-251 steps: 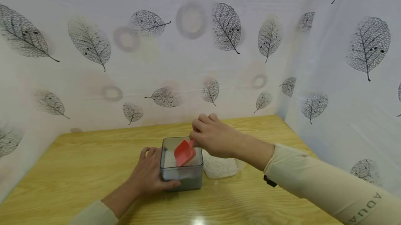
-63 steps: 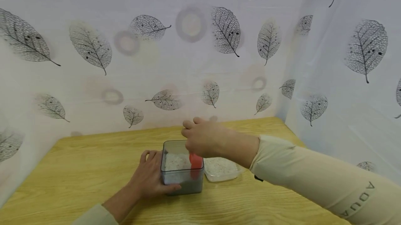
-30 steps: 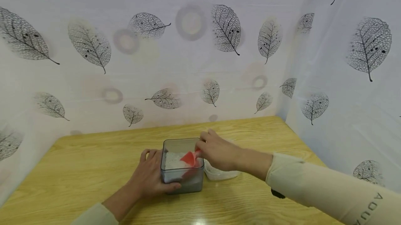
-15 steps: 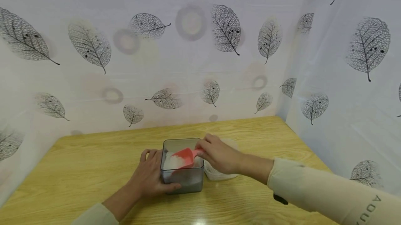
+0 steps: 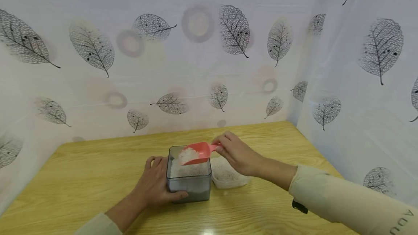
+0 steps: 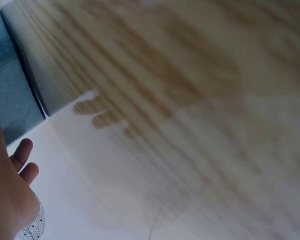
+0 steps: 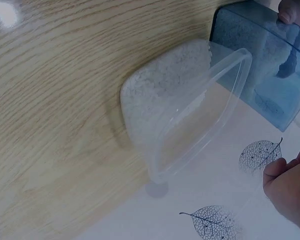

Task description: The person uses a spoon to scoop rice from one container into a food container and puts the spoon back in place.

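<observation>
while the left hand (image 5: 153,184) wraps round the near left corner of the grey box (image 5: 189,187), thumb along its front wall and fingers curled against its left side, the box is pinned flat on the wooden table (image 5: 81,177), which looks meant to stop it sliding under the scoop. the left wrist view shows only a blurred slice of that box (image 6: 12,95) and a few fingertips (image 6: 22,150) beside it, so the grip is read from the head view.

the right hand (image 5: 236,153) pinches the short handle of the red scoop (image 5: 197,152) between thumb and curled fingers. the scoop sits above the box's open top, bowl towards the left and roughly level, heaped with white grains (image 5: 187,153); holding it level would keep the load from spilling. more of the same white grains (image 5: 186,169) fill the box below it.

just to the right of the box, touching or nearly touching it, stands a shallow clear tub (image 5: 228,177) with a thin layer of grains on its bottom. the right wrist view looks down at that tub (image 7: 185,110) with the box (image 7: 270,60) right behind it, close enough that the scoop has little open table to cross between them.

a white curtain printed with leaves (image 5: 235,28) closes in the table at the back and on the right.
</observation>
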Tool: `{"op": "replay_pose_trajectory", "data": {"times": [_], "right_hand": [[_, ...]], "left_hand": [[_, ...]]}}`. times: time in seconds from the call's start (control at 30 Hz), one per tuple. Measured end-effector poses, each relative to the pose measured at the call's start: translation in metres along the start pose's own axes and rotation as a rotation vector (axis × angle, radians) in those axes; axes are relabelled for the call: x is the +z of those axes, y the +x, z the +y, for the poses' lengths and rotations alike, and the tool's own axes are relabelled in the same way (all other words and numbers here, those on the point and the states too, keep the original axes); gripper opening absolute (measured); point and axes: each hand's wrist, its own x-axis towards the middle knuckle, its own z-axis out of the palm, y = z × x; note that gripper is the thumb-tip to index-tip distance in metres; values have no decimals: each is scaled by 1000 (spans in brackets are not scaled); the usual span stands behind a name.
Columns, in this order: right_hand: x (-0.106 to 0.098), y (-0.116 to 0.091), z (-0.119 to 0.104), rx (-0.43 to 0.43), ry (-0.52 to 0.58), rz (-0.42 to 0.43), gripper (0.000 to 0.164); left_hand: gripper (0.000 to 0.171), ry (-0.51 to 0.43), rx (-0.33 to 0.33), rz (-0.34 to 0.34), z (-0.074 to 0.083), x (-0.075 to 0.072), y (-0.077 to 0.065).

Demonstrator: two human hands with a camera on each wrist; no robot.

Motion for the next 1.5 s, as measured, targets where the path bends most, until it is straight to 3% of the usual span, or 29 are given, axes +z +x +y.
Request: {"op": "replay_pose_trajectory", "data": {"times": [0.27,0.7,1.1,1.37,1.5], "right_hand": [[-25,-9,18,42,-18,84,17],[-45,-43,65,153,-98,70,18],[-50,-74,107,12,-266,81,11],[-55,-84,119,9,-300,70,14],[-58,-85,121,-32,-325,90,15]], "left_hand": [[106,13,6,10,-1,-1,0],[107,13,24,30,-1,1,-1],[106,-1,18,20,-1,2,0],[107,-3,11,13,0,1,0],[108,0,7,12,1,1,0]]}}
